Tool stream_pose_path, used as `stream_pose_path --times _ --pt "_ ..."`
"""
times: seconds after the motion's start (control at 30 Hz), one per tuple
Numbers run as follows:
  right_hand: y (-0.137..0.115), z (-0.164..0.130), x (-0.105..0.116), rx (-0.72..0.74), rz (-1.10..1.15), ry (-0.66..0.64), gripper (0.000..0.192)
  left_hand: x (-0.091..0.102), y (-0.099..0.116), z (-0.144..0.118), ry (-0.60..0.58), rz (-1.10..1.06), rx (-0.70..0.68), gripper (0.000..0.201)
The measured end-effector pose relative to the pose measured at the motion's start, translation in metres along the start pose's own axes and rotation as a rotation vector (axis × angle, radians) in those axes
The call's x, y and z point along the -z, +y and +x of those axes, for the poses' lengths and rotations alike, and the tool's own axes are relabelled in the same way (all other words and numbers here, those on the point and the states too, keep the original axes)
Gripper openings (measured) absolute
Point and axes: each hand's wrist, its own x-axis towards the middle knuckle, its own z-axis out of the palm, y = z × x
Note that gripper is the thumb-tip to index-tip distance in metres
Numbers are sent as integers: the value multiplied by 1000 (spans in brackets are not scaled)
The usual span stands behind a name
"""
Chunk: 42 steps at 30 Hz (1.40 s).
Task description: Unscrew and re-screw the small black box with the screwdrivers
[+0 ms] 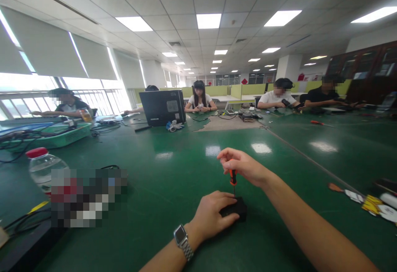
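Note:
A small black box-shaped device [241, 210] lies on the green table in front of me. My left hand [214, 213] wraps round it from the left, thumb on the near side and fingers on the far side. An orange and black screwdriver [233, 177] stands upright with its tip at the far edge of the device. From above, my right hand [240, 165] has its curled fingers round the top of the handle. The screw or hole under the tip is too small to see.
At the left stand a water bottle [46, 168] and a green basket [58, 137] of cables. A black computer case [163, 107] and gloves [174, 126] are farther back. Another screwdriver [316, 122] lies at the right. Several people sit around the table.

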Motion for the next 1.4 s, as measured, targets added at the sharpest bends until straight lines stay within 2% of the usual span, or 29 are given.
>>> stream_pose_path --times 0.17,0.33,0.5,0.63,0.77,0.9,1.0,1.17,1.4 --pt "0 -1 1 -47 80 -130 16 0 1 0 2 -9 0 34" --pt "1 0 2 -17 38 -75 25 0 -1 1 0 -10 -5 34" --pt "0 -2 1 -38 15 -182 12 -1 -2 0 4 -14 10 33" --pt "-4 -3 -1 -3 -113 -157 16 -1 -1 -1 6 -16 15 32" --pt "-3 -3 -2 -31 -8 -183 25 -1 -1 0 6 -18 13 33" --pt "-3 -2 -3 -37 23 -132 14 -1 -1 0 2 -23 9 34" --pt "-3 -2 -4 -14 9 -87 15 -1 -1 0 -2 -25 0 34" --pt "0 -2 -4 -38 32 -135 13 0 -1 0 1 -21 11 32" --pt "-1 -2 -4 -50 21 -133 11 -2 -3 -1 5 -18 16 32"
